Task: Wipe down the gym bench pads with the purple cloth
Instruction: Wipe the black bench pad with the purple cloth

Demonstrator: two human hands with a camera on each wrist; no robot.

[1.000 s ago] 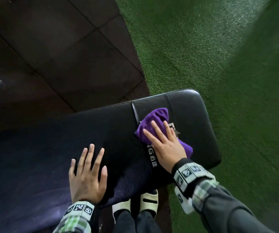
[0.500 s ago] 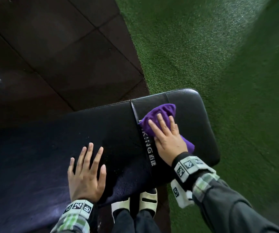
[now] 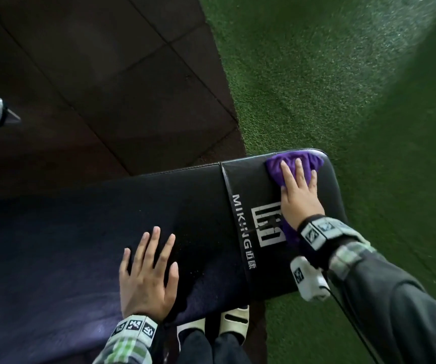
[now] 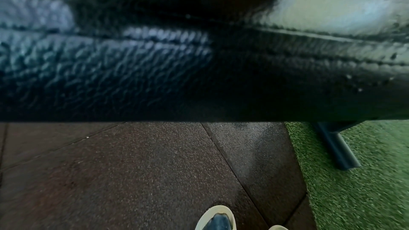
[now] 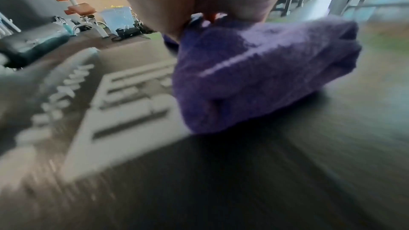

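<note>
right wrist: orange bench point(image 5: 79, 9) behind purple cloth point(image 5: 261, 76), unseen overhead

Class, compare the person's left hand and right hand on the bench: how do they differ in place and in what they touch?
The left hand lies on the bare bench pad, near its close edge; the right hand reaches toward the far corner. The left hand holds nothing; the right hand presses the purple cloth against the pad. Both lie flat, fingers straight.
</note>
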